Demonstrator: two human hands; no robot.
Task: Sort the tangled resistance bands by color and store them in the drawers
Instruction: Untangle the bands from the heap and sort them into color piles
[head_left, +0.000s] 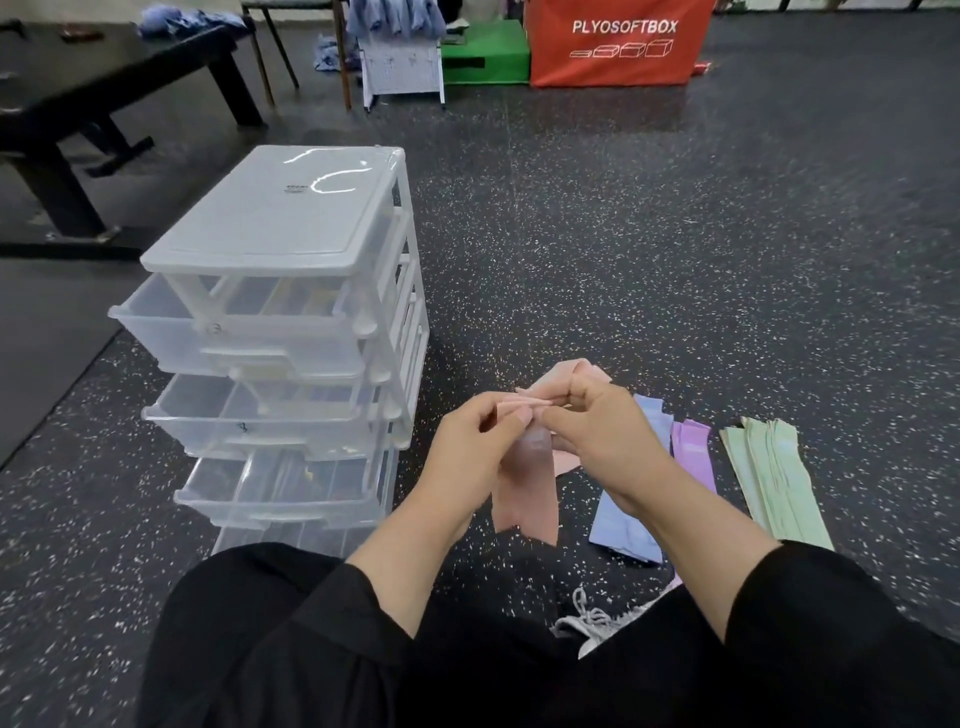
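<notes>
Both hands meet over the floor just right of the drawer unit (291, 332), sharing a pink band (527, 493). The left hand (478, 447) pinches its upper edge between thumb and fingers; the right hand (597, 426) is closed on the same edge a little further right, with more pink bunched behind it.

The band looks thin, light and floppy: it hangs limp from the pinch and would likely stretch or slip if pulled hard. The best hold seems to be the flat folded top edge, where both hands already are.

Its long axis runs from the fingers down toward the person, free end nearest.

On the floor to the right lie a blue band (623, 519), a purple band (693, 447) and green bands (774, 478), side by side, each running near-to-far. The drawers stand pulled out.
</notes>
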